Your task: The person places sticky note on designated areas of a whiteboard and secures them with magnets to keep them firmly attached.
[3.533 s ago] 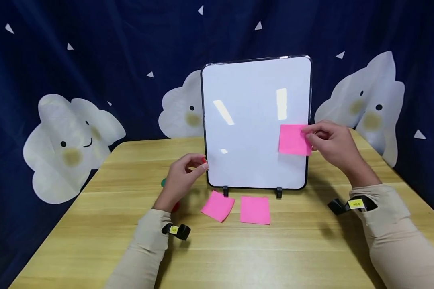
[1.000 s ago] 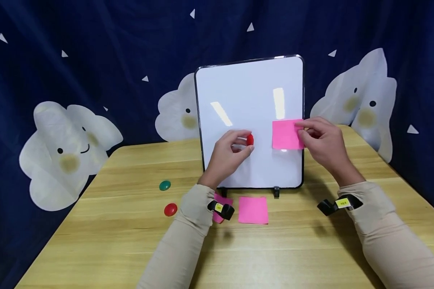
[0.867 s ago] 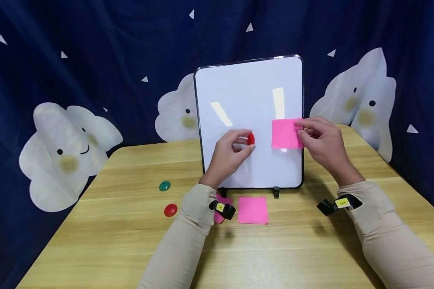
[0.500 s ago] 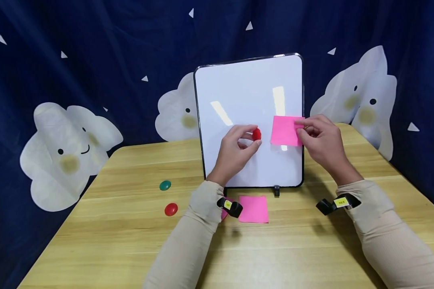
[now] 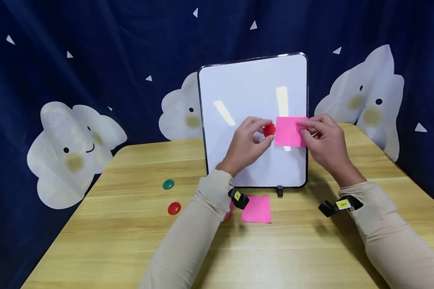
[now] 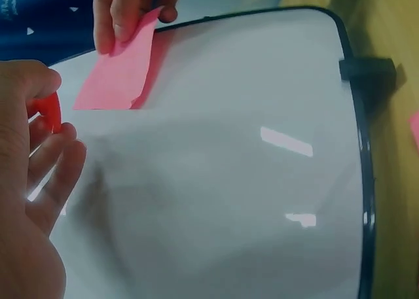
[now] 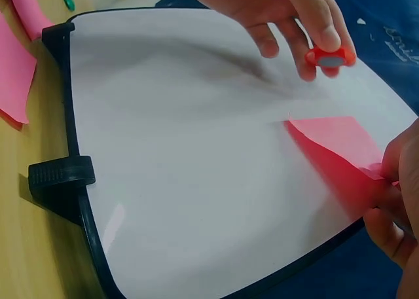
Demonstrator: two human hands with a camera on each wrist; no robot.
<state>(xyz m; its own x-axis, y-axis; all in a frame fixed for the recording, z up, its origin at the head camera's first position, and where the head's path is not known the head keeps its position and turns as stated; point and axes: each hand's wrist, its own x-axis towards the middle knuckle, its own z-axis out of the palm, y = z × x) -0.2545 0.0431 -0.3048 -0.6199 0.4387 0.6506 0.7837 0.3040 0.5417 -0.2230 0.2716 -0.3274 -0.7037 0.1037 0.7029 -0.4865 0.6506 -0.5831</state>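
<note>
Right now the right hand (image 5: 325, 142) pinches the right edge of a pink sticky note (image 5: 290, 131) and holds it flat against the whiteboard (image 5: 246, 92), which stands upright on the desk (image 5: 130, 241). The left hand (image 5: 247, 146) has its thumb and fingers closed on a red magnet (image 5: 269, 129), just beside the note's left edge and not yet on the paper. From the right wrist view the magnet's grey underside faces the board, and the note's near corner lifts a little off the surface (so it is not lying quite flush).

To do this well, I would say the magnet ought to come down squarely on the note, near its upper part and well inside the edge, with its flat face to the board. The right hand should keep the paper pressed and level until the magnet grabs, or the note could skew.

Below the left wrist, another pink note (image 5: 256, 209) lies on the desk, and out beyond the left elbow sit a green magnet (image 5: 168, 184) and a second red magnet (image 5: 174, 208).
</note>
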